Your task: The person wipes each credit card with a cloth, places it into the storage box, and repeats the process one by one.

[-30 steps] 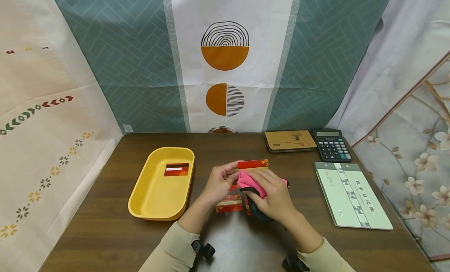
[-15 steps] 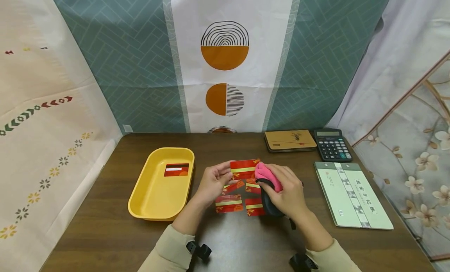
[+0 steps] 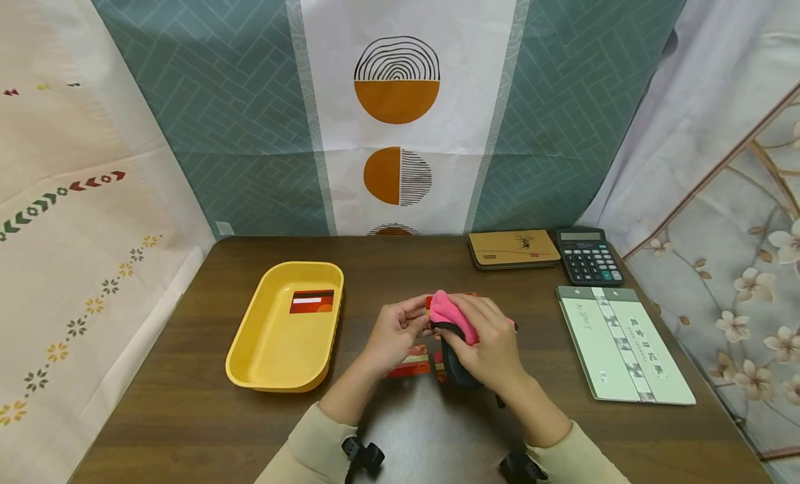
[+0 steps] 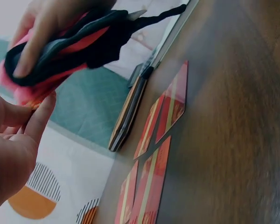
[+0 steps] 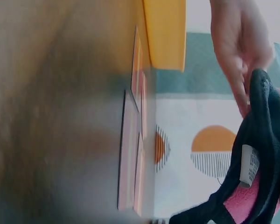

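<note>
My left hand pinches a red card by its left edge, raised above the table. My right hand grips a pink and black cloth and presses it over the card, covering most of its face. In the right wrist view the black side of the cloth shows a white label. Below the hands, several red cards with a pale stripe lie flat in two rows, among them a near-left card; the left wrist view shows one such card more plainly.
To the left stands a yellow tray with one red card in it. At the back right are a tan notebook and a black calculator. A pale green notebook lies at the right.
The cloth slid right, off most of the card, half a second ago, and is now back left over it. My left hand with the card shifted slightly left, then right.
</note>
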A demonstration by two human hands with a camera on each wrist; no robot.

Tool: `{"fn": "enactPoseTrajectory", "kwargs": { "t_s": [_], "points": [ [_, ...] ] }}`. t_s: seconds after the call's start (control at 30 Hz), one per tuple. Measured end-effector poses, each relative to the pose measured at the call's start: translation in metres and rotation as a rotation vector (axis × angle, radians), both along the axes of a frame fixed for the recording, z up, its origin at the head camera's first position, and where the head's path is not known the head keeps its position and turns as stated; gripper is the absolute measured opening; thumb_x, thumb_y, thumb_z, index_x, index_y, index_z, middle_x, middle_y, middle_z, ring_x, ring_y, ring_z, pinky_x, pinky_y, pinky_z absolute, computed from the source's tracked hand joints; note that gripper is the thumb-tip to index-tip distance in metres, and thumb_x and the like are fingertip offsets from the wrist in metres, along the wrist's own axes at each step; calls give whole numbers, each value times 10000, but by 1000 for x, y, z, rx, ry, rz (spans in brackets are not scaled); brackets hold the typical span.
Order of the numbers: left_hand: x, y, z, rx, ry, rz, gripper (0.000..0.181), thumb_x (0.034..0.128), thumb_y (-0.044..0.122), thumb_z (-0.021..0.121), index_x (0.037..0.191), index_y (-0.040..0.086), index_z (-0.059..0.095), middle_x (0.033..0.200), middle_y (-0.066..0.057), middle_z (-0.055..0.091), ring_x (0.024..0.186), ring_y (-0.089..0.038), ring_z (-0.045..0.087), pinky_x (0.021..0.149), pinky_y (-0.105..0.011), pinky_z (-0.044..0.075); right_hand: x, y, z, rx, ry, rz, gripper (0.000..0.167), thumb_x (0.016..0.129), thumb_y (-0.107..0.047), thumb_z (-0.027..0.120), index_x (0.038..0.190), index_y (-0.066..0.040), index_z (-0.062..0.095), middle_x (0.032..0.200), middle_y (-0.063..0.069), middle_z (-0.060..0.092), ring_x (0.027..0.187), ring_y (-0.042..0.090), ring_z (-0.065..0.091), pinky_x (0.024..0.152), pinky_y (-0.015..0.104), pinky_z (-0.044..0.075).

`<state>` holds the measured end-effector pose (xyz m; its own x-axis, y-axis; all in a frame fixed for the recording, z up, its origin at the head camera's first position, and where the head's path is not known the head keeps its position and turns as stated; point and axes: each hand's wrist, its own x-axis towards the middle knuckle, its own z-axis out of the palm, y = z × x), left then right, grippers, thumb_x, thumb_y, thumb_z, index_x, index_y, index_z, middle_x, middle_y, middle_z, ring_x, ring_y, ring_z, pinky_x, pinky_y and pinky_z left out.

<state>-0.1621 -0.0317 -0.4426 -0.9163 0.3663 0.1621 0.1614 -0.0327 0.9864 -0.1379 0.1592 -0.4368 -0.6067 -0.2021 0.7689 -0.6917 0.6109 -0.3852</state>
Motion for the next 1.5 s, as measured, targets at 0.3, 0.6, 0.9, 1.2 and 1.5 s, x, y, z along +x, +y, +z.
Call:
{"fn": "enactPoseTrajectory", "kwargs": {
  "t_s": [0.3,0.6,0.9,1.2,1.5],
  "points": [
    [-1,-1,3,35,28,-5,393,999,-110,507,1392,-128,517,1258,-302,638,1109,-336,672,874,-360,593,2,-11,1,-38,53,-11,524,768,-200,893,1226,-32,702,1146,125,720,985,298,664,829,454,584],
    [-1,2,10,91,10,2,408,997,-119,513,1404,-147,486,1280,-326,615,1137,-393,650,878,-408,580,-4,-9,3,-134,114,-113,537,743,-141,898,1228,-19,703,1150,136,721,950,300,664,840,365,556],
    [-2,1,14,90,-17,19,413,991,-119,528,1401,-151,487,1276,-335,609,1089,-403,669,850,-397,591,-10,-3,9,-144,179,-92,496,919,-401,750,1220,-8,704,1136,148,723,939,328,662,873,336,541],
    [-4,-2,16,113,-13,14,384,987,-107,545,1371,-127,540,1230,-309,649,1083,-308,688,857,-357,594,-6,1,3,41,197,96,447,973,-381,677,1225,-13,707,1159,131,720,982,305,668,845,417,572],
    [-1,-16,16,34,-58,28,436,975,-102,574,1406,-117,509,1271,-292,636,1077,-385,684,848,-416,587,-4,26,-3,68,131,150,475,976,-413,662,1232,-15,703,1153,127,716,984,295,661,1023,187,461]
  ]
}}
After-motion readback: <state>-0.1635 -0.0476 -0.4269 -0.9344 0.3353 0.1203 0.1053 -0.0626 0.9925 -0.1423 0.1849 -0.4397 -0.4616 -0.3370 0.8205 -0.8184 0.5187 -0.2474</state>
